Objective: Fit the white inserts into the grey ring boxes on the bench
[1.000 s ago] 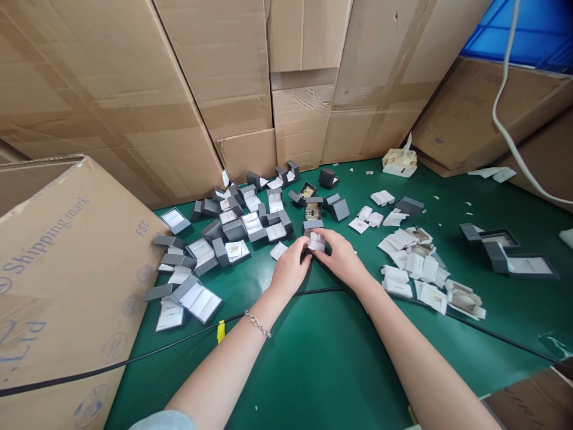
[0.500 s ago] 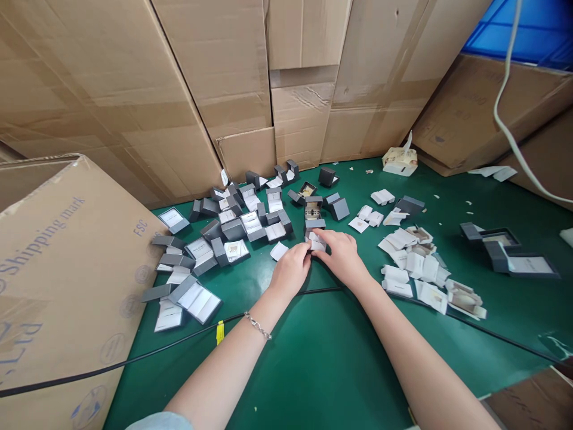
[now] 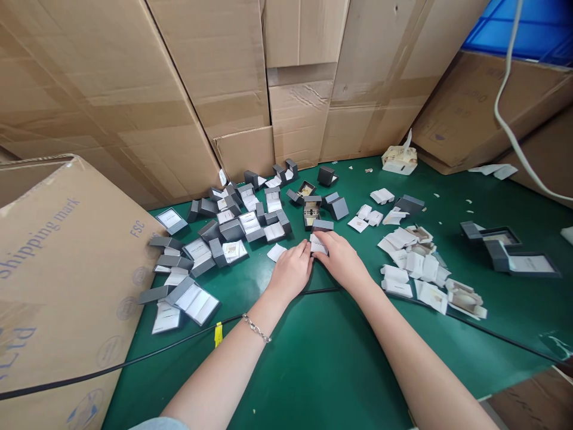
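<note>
A small dark grey jewelry box (image 3: pixel 322 225) stands between my hands with its lid raised and a white card insert (image 3: pixel 318 243) in its base. My right hand (image 3: pixel 339 257) grips the box from the right, index finger over the insert and thumb at the front. From the left, my left hand (image 3: pixel 290 270) presses its closed fingers to the box's side and edge. Just behind lies another open box (image 3: pixel 312 210) with a dark piece on its pale lining. A loose white card (image 3: pixel 276 252) rests beside my left fingers.
Several open grey boxes (image 3: pixel 233 230) crowd the left side of the green table (image 3: pixel 286 370). White paper inserts (image 3: pixel 414 260) are heaped at right. A black cable (image 3: pixel 179 342) crosses the table. Large cartons (image 3: pixel 67 269) stand left and behind; a tissue pack (image 3: pixel 400 161) sits at the back.
The box between my hands has turned slightly and shifted a little to the right. My left fingers have flattened and drawn closer together along its left edge.
</note>
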A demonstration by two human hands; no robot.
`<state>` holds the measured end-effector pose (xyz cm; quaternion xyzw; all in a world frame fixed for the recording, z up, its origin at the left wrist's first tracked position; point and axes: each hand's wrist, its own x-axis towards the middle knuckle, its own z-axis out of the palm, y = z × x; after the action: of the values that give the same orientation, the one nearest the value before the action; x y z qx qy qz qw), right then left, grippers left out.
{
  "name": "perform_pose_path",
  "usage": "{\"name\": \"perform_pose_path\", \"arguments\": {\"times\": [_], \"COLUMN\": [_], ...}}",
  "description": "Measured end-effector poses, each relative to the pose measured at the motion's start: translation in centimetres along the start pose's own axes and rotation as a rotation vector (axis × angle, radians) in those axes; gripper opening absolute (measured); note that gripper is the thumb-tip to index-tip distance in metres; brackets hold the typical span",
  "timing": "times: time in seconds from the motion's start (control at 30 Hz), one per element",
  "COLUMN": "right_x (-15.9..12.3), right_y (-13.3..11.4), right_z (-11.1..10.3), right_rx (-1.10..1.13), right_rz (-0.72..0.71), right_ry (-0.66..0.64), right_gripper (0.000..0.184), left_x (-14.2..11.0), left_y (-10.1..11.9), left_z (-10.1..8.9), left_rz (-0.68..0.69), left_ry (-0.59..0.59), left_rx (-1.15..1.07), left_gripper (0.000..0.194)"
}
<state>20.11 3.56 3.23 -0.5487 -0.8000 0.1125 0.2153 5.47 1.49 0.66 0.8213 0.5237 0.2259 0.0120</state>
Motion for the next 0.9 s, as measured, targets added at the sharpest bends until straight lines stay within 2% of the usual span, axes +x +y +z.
{"name": "perform_pose_path", "arguments": {"times": [0.43, 0.67, 0.9], "right_x": [0.1, 0.3, 0.3], "right_y": [0.6, -0.4, -0.5], "right_z": [0.2, 0.9, 1.6], "right_rx": [0.035, 0.114, 0.191], "right_rz": [0.012, -0.046, -0.093], "right_ry": [0.020, 0.030, 0.033], "right_gripper": [0.037, 0.037, 0.040], "left_x": [0.0, 0.8, 1.0], "left_y": [0.0, -0.9, -1.4], "left_z": [-0.7, -0.9, -0.6], "left_rz": [-0.021, -0.312, -0.447], "left_ry": [-0.029, 0.119, 0.168], "left_rx": [-0.226, -0.490, -0.608], "left_gripper": [0.033, 0.021, 0.012]}}
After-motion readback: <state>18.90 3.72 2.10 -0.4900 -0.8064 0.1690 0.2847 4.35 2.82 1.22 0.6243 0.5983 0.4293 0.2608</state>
